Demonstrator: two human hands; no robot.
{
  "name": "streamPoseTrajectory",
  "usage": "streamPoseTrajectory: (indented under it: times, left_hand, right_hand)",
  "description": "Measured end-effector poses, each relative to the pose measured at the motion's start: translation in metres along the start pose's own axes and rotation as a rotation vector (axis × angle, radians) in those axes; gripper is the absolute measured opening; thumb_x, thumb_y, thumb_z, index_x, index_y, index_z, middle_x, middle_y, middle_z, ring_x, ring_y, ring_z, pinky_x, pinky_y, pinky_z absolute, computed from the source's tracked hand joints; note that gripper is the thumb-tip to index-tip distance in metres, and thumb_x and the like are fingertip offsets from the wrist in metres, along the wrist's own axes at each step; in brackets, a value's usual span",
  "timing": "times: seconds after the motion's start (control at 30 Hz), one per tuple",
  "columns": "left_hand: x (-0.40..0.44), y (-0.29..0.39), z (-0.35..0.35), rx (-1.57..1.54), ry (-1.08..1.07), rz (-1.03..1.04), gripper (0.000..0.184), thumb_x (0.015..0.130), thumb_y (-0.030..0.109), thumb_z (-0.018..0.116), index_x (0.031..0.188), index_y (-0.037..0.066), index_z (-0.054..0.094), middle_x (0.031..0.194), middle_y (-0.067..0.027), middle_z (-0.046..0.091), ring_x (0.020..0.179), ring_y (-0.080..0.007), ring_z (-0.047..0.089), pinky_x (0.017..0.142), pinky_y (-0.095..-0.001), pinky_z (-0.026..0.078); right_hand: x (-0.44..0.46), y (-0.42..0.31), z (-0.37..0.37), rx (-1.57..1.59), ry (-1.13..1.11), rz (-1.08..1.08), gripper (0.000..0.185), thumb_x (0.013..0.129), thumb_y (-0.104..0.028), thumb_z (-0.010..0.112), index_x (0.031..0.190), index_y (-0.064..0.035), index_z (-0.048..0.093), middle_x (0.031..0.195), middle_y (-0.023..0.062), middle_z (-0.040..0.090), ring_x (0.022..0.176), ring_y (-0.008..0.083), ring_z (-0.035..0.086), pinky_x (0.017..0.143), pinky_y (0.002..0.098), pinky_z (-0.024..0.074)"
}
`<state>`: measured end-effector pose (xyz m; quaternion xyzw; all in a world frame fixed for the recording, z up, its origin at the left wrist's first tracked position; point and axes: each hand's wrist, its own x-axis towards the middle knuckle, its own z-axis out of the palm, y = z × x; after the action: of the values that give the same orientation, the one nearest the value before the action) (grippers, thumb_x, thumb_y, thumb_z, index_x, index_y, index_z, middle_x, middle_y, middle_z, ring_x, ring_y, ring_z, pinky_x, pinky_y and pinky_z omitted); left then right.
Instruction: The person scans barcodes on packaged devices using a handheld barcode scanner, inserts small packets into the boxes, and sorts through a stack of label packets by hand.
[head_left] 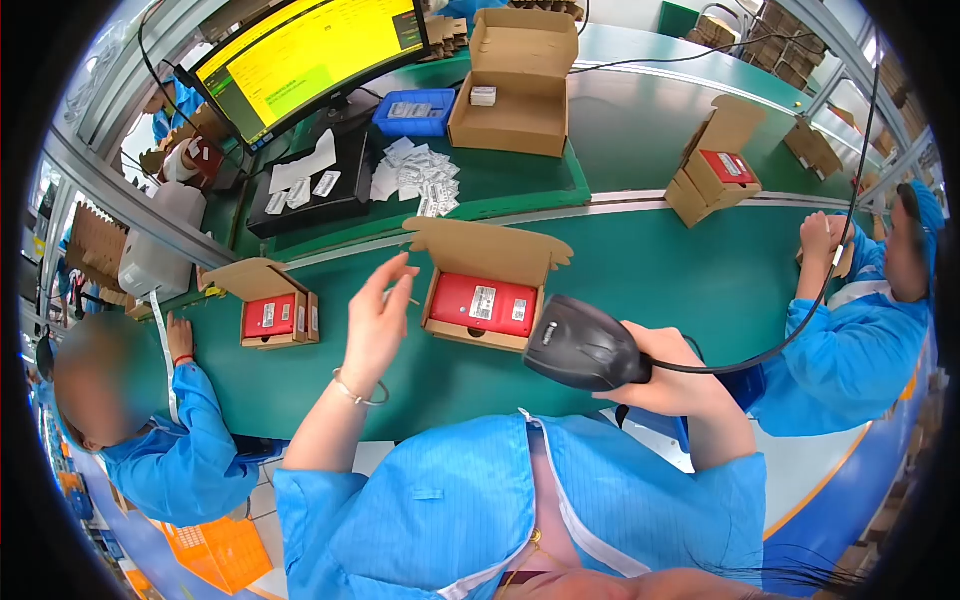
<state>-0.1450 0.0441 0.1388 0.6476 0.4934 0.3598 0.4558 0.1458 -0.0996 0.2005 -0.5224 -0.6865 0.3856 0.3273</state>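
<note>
My right hand (670,375) is wrapped round a black barcode scanner (585,345) with a cable. The scanner's head covers the right front corner of an open cardboard box (490,245). Inside that box lies a flat red item (485,303) with white printed labels. To the left of the box, my left hand (382,310) is raised above the green table, its fingers apart and nothing in them. Its fingertips are close to the box's upper left edge; whether they touch it I cannot tell.
Another open box (270,318) with a red item stands left, a third (715,185) at the back right. Behind are a monitor (310,60), loose labels (420,175), a blue tray (413,112) and a larger carton (510,115). Co-workers sit at both sides. The scanner cable (790,345) arcs right.
</note>
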Motion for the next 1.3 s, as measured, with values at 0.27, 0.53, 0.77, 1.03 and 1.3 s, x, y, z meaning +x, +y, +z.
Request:
streamPoseTrajectory:
  times: [0.27, 0.53, 0.77, 1.03, 1.3]
  left_hand:
    - [-0.02, 0.017, -0.025, -0.459, -0.254, -0.289, 0.039, 0.094, 0.012, 0.046, 0.128, -0.007, 0.043, 0.1, -0.0194, 0.066, 0.086, -0.0221, 0.067, 0.07, -0.0284, 0.054]
    - [-0.012, 0.017, -0.004, -0.249, -0.249, -0.299, 0.015, 0.083, 0.013, 0.066, 0.084, -0.001, 0.061, 0.072, -0.0096, 0.067, 0.06, -0.0136, 0.063, 0.054, -0.0223, 0.047]
    - [-0.003, 0.007, 0.036, 0.246, -0.155, 0.101, 0.031, 0.07, 0.024, 0.079, 0.066, -0.001, 0.062, 0.055, -0.0091, 0.058, 0.046, -0.0154, 0.053, 0.046, -0.0299, 0.043]
    - [-0.006, -0.012, -0.047, 0.43, 0.373, 0.237, 0.016, 0.078, 0.015, 0.074, 0.082, 0.002, 0.064, 0.055, 0.001, 0.052, 0.049, -0.0034, 0.037, 0.043, -0.0211, 0.03]
    - [-0.028, -0.145, -0.229, 1.218, 0.888, 0.149, 0.032, 0.085, 0.031, 0.063, 0.083, -0.001, 0.065, 0.075, -0.0132, 0.063, 0.068, -0.029, 0.061, 0.063, -0.0368, 0.047]
  right_hand:
    - [0.057, -0.011, -0.003, -0.177, -0.277, 0.159, 0.04, 0.077, -0.028, 0.071, 0.1, 0.0008, 0.056, 0.077, 0.0189, 0.062, 0.073, 0.0336, 0.063, 0.064, 0.0375, 0.0477]
    - [0.069, -0.015, -0.008, -0.21, -0.309, 0.255, 0.041, 0.078, -0.033, 0.071, 0.097, 0.0011, 0.057, 0.077, 0.0177, 0.063, 0.072, 0.0306, 0.064, 0.064, 0.0373, 0.0481]
    - [0.053, -0.003, -0.011, -0.179, -0.229, 0.25, 0.045, 0.077, -0.036, 0.072, 0.096, 0.0015, 0.055, 0.071, 0.0169, 0.059, 0.066, 0.0287, 0.061, 0.059, 0.036, 0.046]
    - [0.044, -0.004, 0.001, -0.011, -0.139, 0.231, 0.045, 0.077, -0.035, 0.073, 0.099, 0.0001, 0.056, 0.074, 0.0148, 0.06, 0.065, 0.0239, 0.059, 0.059, 0.0339, 0.0459]
    - [0.058, 0.001, 0.012, -0.026, -0.204, 0.254, 0.042, 0.076, -0.031, 0.073, 0.097, 0.0012, 0.056, 0.074, 0.0151, 0.06, 0.064, 0.0242, 0.058, 0.059, 0.0342, 0.0456]
